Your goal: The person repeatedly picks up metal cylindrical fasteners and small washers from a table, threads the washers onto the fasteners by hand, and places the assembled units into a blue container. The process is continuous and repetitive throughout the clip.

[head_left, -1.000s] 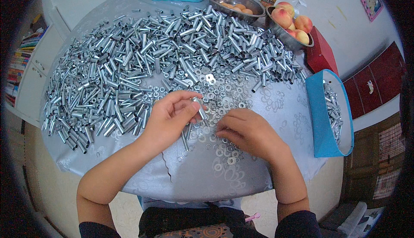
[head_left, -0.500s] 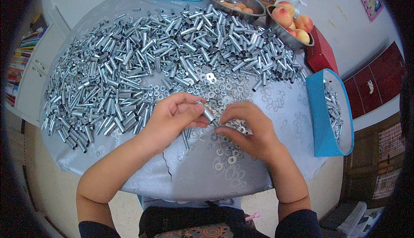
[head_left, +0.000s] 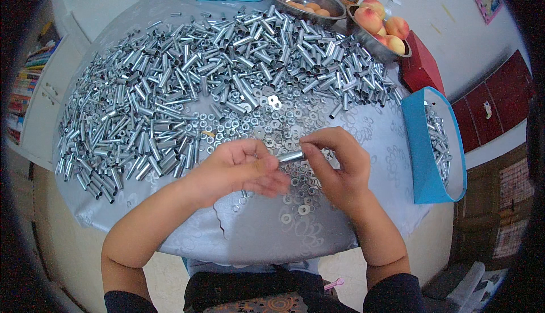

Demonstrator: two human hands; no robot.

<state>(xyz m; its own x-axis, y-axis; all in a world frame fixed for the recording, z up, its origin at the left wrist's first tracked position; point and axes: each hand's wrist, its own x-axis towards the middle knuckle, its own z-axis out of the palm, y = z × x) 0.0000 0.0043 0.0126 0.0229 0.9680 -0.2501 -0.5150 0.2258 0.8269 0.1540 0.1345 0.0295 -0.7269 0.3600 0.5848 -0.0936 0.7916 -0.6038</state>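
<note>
Tube: The tube (head_left: 291,156) is in the air, above the near part of the washers (head_left: 284,133), lying almost level between the two hands.
Right grip: The right grip (head_left: 340,162) is grasping the right end of the tube with thumb and forefinger, as it seems; it is over the right side of the washers.
Left grip: The left grip (head_left: 241,168) has its thumb at the tube's other end, at the left side of the washers. Its lower fingers are blurred and half spread, so I cannot tell if it grasps firmly.
Change: Half a second ago the tube was slanting down from the left fingers; now it is more level, and the right fingers have come to its end.
Meaning: I judge that the handling of this one tube is now at its right end, and perhaps its weight is passing to the right grip.
Nuts: The nuts (head_left: 213,121) lie just beside the washers, on their left.
Tube heap: The heap (head_left: 170,74) spreads over the table (head_left: 250,233), beyond the washers and to their left.
Blue box: The box (head_left: 418,160) stands well apart from the washers, to their right, with metal pieces (head_left: 439,148) inside.
</note>
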